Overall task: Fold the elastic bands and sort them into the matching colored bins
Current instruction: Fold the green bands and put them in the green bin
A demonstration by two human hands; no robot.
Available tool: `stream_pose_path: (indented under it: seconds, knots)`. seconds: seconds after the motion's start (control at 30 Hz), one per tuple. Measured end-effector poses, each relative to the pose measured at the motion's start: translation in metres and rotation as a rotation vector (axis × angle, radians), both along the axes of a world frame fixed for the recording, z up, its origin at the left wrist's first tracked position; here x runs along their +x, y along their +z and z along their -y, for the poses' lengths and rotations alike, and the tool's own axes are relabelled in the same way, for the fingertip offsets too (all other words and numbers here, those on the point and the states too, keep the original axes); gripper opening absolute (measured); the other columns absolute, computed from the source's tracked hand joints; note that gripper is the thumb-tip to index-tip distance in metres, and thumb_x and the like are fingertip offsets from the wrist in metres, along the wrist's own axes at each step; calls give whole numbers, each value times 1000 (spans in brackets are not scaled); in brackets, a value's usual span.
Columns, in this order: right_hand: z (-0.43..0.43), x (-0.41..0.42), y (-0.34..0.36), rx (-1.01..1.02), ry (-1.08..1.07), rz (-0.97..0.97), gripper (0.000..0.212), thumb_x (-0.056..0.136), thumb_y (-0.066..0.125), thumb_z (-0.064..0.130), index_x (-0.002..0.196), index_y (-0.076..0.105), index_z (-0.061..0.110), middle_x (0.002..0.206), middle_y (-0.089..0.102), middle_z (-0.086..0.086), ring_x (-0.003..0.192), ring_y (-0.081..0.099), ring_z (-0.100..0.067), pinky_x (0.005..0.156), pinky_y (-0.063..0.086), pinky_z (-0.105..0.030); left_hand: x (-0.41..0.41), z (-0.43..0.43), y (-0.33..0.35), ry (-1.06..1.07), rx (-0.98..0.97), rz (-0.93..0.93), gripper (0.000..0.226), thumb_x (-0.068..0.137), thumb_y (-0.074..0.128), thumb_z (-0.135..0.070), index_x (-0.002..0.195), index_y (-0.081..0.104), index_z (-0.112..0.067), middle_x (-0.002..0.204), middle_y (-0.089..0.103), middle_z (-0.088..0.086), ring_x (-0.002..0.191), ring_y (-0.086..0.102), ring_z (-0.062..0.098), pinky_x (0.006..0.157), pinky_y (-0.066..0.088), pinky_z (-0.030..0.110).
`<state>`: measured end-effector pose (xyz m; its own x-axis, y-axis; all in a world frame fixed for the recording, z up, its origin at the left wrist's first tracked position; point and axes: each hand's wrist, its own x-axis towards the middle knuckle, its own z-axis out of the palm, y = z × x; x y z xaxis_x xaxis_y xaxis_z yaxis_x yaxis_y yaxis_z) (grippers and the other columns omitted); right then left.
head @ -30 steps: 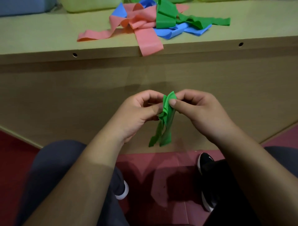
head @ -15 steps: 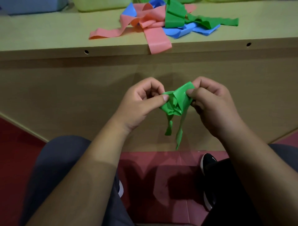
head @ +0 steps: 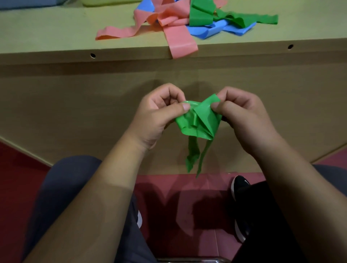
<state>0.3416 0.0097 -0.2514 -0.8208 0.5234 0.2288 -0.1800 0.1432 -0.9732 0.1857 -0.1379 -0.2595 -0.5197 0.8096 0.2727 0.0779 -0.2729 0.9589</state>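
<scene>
- left hand (head: 159,114) pinches the green band (head: 197,123) at its left edge, thumb against curled fingers. right hand (head: 242,116) pinches the top right corner the same way. neither holds anything else.
- green band is in the air in front of me, below the table (head: 56,33) edge and above my knees. the middle is bunched and creased between the two pinches, and two loose tails hang down from the bunch.
- handling, my read: thin, floppy, stretchy strip, close to weightless. no stiffness, so it won't keep a crease unaided. surface looks a bit glossy, so layers will likely slide. not fragile.
- where to grip: go for the tails, not the wad. pinch the ends flat, add light tension, fold end to end, and keep a pinch on the stack until it drops in.
- on the table: pile of unfolded bands, with pink bands (head: 180,40), blue bands (head: 216,30) and a second green band (head: 201,15) tangled over each other. one pink end hangs over the front edge.
- bins: only slivers at the top of view, a blue bin (head: 28,2) far left and a yellow-green bin (head: 109,2) near it.
- bin insides are out of frame, so i can't tell what's in them, or whether the yellow-green one is the green target.
</scene>
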Motion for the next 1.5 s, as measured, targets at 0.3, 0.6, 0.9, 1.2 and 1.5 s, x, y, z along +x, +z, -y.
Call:
stream_pose_path:
  seconds: [0.3, 0.6, 0.9, 1.2, 1.5]
  knots:
    - [-15, 14, 3, 121, 40, 133, 18, 87, 61, 9, 76, 56, -6, 66, 52, -14, 61, 49, -18, 58, 38, -28, -13, 7, 1, -160, -378, -397, 10, 96, 78, -13, 91, 68, -13, 75, 60, -10, 67, 47, 14, 59, 40, 23]
    - [-8, 9, -1, -9, 80, 148, 15, 85, 60, 11, 70, 60, 11, 62, 50, -7, 56, 42, -19, 53, 26, -31, -17, 16, 4, -284, -638, -467, 51, 97, 60, -59, 67, 71, -18, 65, 53, -6, 66, 46, 8, 64, 34, 30]
    - [-12, 10, -2, 104, 182, 344, 17, 99, 64, 11, 82, 67, 16, 67, 58, 0, 57, 50, -13, 52, 36, -24, -14, 15, -5, -254, -244, -97, 29, 103, 62, -23, 75, 70, -19, 73, 61, 4, 72, 55, 18, 67, 40, 28]
    - [-21, 14, -2, 177, 232, 506, 20, 100, 62, 7, 81, 68, 12, 70, 58, -5, 62, 49, -15, 56, 35, -29, -27, 16, -6, -327, -684, -554, 43, 103, 65, -48, 78, 64, -12, 67, 57, 5, 63, 53, 13, 63, 42, 32]
    - [-14, 3, -15, 681, 236, 815, 17, 93, 66, 28, 77, 68, 22, 68, 64, 3, 62, 57, -12, 58, 43, -29, -5, 8, -23, -279, -1636, -782, 100, 86, 47, -90, 137, 64, -6, 136, 64, 13, 116, 61, 31, 97, 48, 37]
